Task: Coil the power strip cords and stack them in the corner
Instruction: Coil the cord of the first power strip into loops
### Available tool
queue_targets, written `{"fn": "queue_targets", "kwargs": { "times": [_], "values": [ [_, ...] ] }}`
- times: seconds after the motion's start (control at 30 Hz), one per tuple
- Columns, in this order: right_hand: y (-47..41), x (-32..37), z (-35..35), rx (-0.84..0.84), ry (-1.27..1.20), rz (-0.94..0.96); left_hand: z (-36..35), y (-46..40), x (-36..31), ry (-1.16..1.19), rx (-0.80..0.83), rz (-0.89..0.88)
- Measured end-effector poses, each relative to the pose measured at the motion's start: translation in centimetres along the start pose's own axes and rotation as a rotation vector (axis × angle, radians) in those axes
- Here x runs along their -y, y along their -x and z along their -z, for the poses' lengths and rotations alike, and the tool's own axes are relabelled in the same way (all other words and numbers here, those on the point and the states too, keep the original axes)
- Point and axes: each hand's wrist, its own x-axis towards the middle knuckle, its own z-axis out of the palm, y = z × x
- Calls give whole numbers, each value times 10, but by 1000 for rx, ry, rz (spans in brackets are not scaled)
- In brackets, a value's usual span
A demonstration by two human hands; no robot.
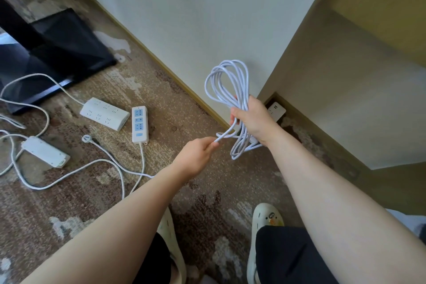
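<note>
A long white cord wound into loops (pixel 227 90) is held up in the air, on the right side, near the white wall (pixel 184 18) and the tan cupboard side (pixel 322 64). The right hand (pixel 253 120) is closed around the middle of the loops, so the bunch is pinched together there. The top loops stand up above the hand and the bottom loops hang down below it. The left hand (pixel 198 157) is closed on the loose end of the same cord, with the fingertips (pixel 213 144) pinched tight on it. A short piece of cord runs between the two hands.

The cord looks light and bendy, a bit springy, and smooth. The loops would likely pop open if the grip were let go, so the bunch is best held in the middle, where all the loops cross. The loose end is best held close to the bunch.

In the far corner, just behind the right hand, a white power strip with dark slots (pixel 275 110) can be seen on the brown patchy carpet (pixel 207 191). It cannot be told if the held cord belongs to it.

On the left, three more strips lie on the carpet with their cords spread out: a wide white power strip (pixel 103 113), a white power strip with blue sockets (pixel 139 123), and a long plain white power strip (pixel 46 151). A white plug (pixel 87 139) lies between them. These are judged not yet coiled.
</note>
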Motion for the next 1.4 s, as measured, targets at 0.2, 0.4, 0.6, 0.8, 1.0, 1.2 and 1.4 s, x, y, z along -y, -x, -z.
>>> {"fn": "queue_targets", "kwargs": {
  "times": [0.2,0.4,0.6,0.8,1.0,1.2,1.4],
  "values": [
    [7,10,-6,95,-235,-22,-10,5,-4,-7,56,1],
    [8,10,-10,28,-160,33,-15,2,-2,-58,37,26],
    [-1,5,1,-78,-147,42,0,6,25,-8,-7,71],
    [-8,-14,24,-120,0,34,43,17,76,-83,233,91],
    [-9,-21,30,-140,67,36,76,33,113,-186,111,229],
    [-4,-13,-1,44,199,73,36,15,17,-550,226,-222],
    [1,-11,-1,34,245,81,18,9,9,-521,200,-131]
  ]
}}
